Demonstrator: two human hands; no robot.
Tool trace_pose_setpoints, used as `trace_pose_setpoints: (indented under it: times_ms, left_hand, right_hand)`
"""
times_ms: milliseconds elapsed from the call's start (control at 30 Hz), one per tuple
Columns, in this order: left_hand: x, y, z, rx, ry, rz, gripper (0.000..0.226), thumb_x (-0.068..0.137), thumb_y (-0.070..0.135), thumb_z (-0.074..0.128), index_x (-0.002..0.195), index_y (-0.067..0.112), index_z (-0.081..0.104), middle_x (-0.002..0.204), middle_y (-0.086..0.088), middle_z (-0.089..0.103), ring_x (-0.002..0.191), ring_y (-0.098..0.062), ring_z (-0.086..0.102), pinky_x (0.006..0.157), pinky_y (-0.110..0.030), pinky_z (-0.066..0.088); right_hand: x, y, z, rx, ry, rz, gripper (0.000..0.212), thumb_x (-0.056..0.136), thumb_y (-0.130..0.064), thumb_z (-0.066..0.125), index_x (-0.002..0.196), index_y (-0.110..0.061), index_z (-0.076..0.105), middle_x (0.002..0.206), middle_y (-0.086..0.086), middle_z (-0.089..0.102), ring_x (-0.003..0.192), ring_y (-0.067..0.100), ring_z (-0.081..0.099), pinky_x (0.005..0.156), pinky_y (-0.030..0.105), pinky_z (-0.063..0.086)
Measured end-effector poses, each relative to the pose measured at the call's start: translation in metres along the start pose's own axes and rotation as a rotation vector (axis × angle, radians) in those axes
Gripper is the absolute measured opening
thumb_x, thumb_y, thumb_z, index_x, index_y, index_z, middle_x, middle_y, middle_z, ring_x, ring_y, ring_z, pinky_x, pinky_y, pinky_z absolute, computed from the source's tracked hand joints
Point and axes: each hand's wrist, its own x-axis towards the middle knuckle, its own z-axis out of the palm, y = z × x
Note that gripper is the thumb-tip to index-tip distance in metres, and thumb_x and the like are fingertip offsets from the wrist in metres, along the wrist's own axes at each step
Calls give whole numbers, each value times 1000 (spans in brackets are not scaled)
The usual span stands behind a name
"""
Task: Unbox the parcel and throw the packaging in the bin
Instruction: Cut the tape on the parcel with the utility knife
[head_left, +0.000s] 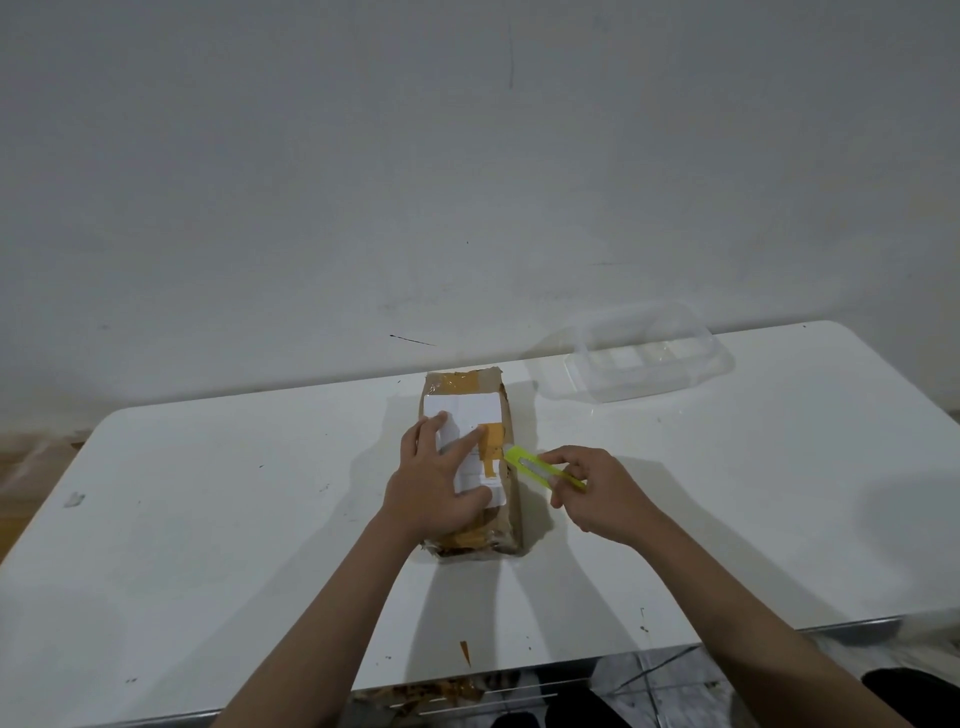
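Note:
A brown cardboard parcel (511, 499) wrapped in tape lies lengthwise in the middle of the white table (234, 519), with a white label and orange tape on top. My left hand (439, 480) presses flat on the label, fingers spread. My right hand (597, 491) holds a yellow-green utility cutter (540, 466) just right of the parcel. The cutter's tip touches the parcel's upper right edge.
A clear plastic container (649, 358) with its lid stands at the back right of the table near the wall. Torn tape scraps (415, 693) lie on the floor below the table's front edge. A small orange scrap (465, 652) sits near that edge.

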Motion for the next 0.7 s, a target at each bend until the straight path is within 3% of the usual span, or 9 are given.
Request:
trace_pose_setpoints:
  times_ms: [167,333,400,567,700]
  left_hand:
    - [-1,0,1,-35,-8,5,83,61,69,35,140,47,31,154,3,16,141,-22,5,99,-43,42]
    - [0,-2,-1,-40,-25,15,83,61,69,36,141,47,31,154,3,15,141,-22,4,102,-45,39]
    - [0,-2,-1,-35,-26,14,83,61,69,36,141,47,31,154,3,15,141,-23,5,102,-45,39]
    - [-1,1,-1,-51,-17,-8,84,60,69,36,140,46,33,154,2,17,141,-23,7,100,-46,40]
    - [-1,1,-2,-55,-14,-7,84,60,68,36,140,45,34,154,2,18,141,-23,7,100,-45,41]
  right_hand:
    - [-3,2,-4,-30,-22,7,30,91,-9,52,119,-17,58,80,7,64,38,0,50,38,14,37]
    - [4,4,-5,-142,3,-37,30,89,-12,53,115,-23,62,82,8,69,64,26,64,56,30,50]
    - [3,3,-6,-156,3,-39,29,89,-12,53,115,-23,62,82,7,68,69,28,65,59,33,52]
    - [-8,2,-12,-92,-71,11,27,91,-9,52,114,-19,62,83,8,67,42,-1,54,39,11,37]
    - [-12,6,-12,12,-75,52,28,90,-9,52,114,-21,63,77,10,68,39,6,44,39,20,38]
